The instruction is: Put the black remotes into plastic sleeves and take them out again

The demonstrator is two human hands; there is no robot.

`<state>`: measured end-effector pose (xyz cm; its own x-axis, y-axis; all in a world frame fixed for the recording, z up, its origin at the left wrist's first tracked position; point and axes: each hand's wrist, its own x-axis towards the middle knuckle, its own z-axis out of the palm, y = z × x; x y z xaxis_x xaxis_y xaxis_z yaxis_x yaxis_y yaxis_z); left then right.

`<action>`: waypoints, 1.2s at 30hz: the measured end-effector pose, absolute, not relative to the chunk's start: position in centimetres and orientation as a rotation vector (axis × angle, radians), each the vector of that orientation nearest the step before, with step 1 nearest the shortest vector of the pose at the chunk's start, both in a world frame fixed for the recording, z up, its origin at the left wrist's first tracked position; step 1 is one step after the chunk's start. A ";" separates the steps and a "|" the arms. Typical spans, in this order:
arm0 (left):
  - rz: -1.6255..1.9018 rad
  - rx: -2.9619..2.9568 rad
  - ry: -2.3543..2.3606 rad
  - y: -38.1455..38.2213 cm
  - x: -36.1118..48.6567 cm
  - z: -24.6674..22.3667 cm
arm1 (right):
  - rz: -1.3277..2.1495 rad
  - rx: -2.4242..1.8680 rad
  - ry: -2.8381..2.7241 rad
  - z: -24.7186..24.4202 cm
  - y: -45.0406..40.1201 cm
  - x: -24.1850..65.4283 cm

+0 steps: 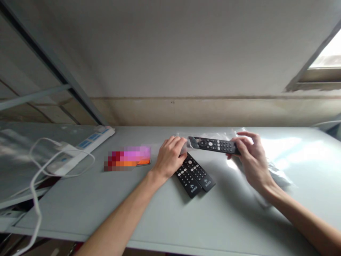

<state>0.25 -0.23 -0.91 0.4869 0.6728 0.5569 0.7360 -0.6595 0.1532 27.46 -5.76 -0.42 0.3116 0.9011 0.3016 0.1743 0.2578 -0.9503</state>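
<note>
A black remote control (pixel 218 145) is held up above the table, its left end inside a clear plastic sleeve (pixel 192 143). My right hand (pixel 249 153) grips the bare right end between thumb and fingers. At the other end, my left hand (pixel 172 156) pinches the sleeve, its fingers closed. Below, two more black remotes lie side by side on the table, a left one (pixel 188 180) and a right one (pixel 201 174); their upper ends are partly hidden by my left hand. Crumpled clear plastic (pixel 279 174) lies behind my right wrist.
A white power strip (pixel 87 145) with a plug and looping white cables (pixel 36 199) is at the left of the grey table (pixel 226 227). A blurred pink and orange item (pixel 129 159) lies left of my left hand. A wall stands behind.
</note>
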 end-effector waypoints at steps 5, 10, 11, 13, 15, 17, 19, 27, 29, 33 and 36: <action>-0.912 -2.598 -1.267 0.0 0.0 -0.9 | 0.609 -1.240 -1.298 0.2 -6.4 26.8; -0.856 -2.668 -1.183 -0.2 0.2 -0.8 | 0.577 -1.277 -1.314 0.1 -6.3 27.2; -0.817 -2.705 -1.151 -0.3 0.3 -0.8 | 0.574 -1.267 -1.321 0.1 -6.3 27.2; -0.752 -2.766 -1.101 -0.4 0.5 -0.6 | 0.582 -1.238 -1.330 0.1 -6.4 26.9; -0.737 -2.784 -1.090 -0.6 0.6 -0.4 | 0.617 -1.199 -1.342 0.2 -6.7 26.5; -0.748 -2.772 -1.077 -0.8 0.7 -0.2 | 0.687 -1.167 -1.391 0.4 -7.1 25.9; -0.735 -2.750 -1.040 -1.0 0.8 0.1 | 0.790 -1.140 -1.489 0.4 -7.7 25.1; -0.618 -2.692 -0.660 -2.4 2.5 0.1 | 0.827 -1.116 -1.805 -0.3 -9.6 23.0; -0.636 -2.702 -0.656 -2.3 2.7 -0.1 | 0.807 -1.128 -1.799 -0.3 -9.5 23.0; -0.727 -2.690 -0.773 -1.3 1.9 0.1 | 0.794 -1.150 -1.645 -0.2 -8.6 23.6; -0.802 -2.628 -0.964 -0.3 0.8 0.0 | 0.816 -1.174 -1.448 0.2 -7.7 24.3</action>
<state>0.82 -0.28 0.03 0.6339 0.5271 0.5660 0.6524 -0.7575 -0.0252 24.35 -7.69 0.19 0.0342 0.9528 0.3018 0.2358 0.2858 -0.9288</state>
